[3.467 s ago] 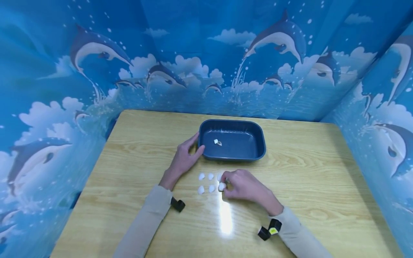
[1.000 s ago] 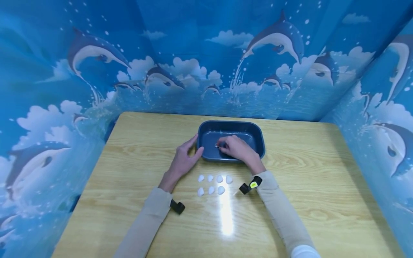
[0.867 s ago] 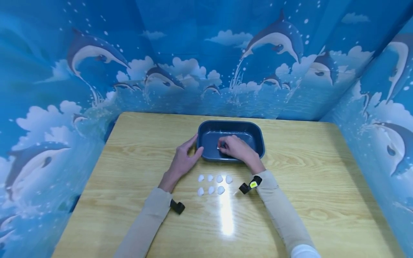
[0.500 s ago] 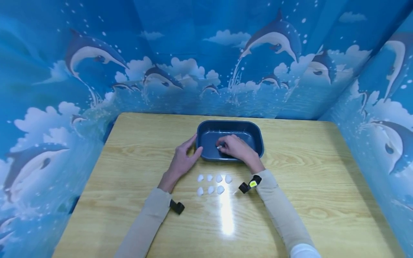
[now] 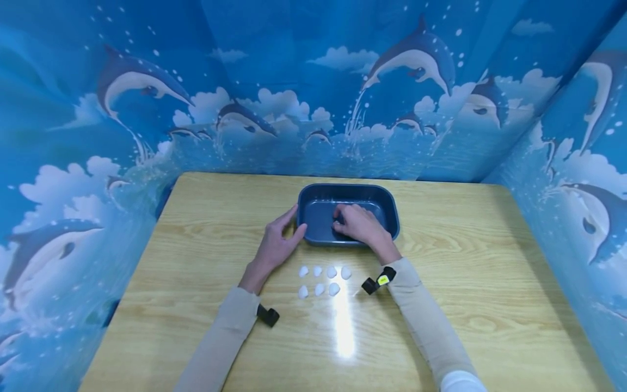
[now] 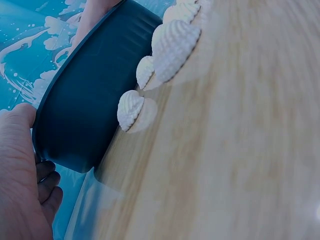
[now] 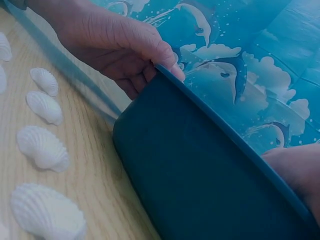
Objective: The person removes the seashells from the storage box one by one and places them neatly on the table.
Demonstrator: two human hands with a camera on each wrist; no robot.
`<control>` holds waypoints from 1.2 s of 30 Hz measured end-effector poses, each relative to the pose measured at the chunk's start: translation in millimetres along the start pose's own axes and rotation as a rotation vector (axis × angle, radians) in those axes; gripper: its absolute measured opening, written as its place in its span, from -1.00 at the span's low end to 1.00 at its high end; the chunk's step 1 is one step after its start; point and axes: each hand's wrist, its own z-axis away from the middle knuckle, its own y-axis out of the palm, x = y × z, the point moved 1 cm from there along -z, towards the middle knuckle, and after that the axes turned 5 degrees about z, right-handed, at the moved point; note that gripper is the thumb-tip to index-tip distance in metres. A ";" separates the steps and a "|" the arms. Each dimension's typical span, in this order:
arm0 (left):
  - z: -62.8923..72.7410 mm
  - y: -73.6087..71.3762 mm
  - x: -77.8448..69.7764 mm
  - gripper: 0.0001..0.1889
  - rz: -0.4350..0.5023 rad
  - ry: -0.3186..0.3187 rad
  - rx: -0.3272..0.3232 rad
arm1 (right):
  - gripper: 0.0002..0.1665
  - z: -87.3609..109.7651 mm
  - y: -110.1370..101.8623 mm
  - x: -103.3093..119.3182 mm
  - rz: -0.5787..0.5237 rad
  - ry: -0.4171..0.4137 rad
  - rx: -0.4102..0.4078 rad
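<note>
A dark blue rectangular basin (image 5: 313,239) stands near the far edge of the table. My left hand (image 5: 276,245) grips its left end, thumb over the rim and curled fingers against the outer wall, as the right wrist view shows. My right hand (image 5: 360,223) reaches down inside the basin, thumb and index finger curled together near the floor. The small shell pieces it has gathered are hidden in the fingers. In front of the basin several white ribbed seashells (image 5: 331,271) lie in two rows, the back row longer by one; their ribs show in the left wrist view.
The wooden table (image 5: 465,261) carries a bright light reflection in front of the shells. A blue dolphin-print curtain (image 5: 294,81) hangs behind it and along both sides. A small black camera is strapped to each wrist.
My right hand has gone from the shell rows into the basin, and one more shell lies in the back row. The pieces seen on the basin floor have vanished behind its fingers. Left hand stays.
</note>
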 end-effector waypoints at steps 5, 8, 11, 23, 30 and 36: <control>0.0 -0.4 -0.5 -0.32 -0.001 0.007 0.000 | -0.79 -0.8 -0.1 0.3 0.014 -0.002 0.003; 0.0 -0.3 -0.7 -0.32 -0.001 0.011 0.002 | -0.81 -0.4 0.2 0.5 0.019 -0.011 0.000; 0.0 -0.3 -0.8 -0.32 -0.006 0.010 0.004 | -0.79 0.5 0.5 0.3 0.025 -0.008 -0.012; -0.1 -0.6 -1.6 -0.31 -0.005 0.002 0.010 | -0.56 4.9 -6.1 -3.7 0.010 -0.020 -0.019; 0.1 -1.1 -2.1 -0.31 -0.008 0.008 0.006 | -0.76 5.5 -11.4 -8.0 0.012 -0.068 0.026; -0.2 -0.8 -1.8 -0.30 -0.005 0.011 0.002 | -0.85 3.9 -7.7 -8.3 0.001 -0.090 0.040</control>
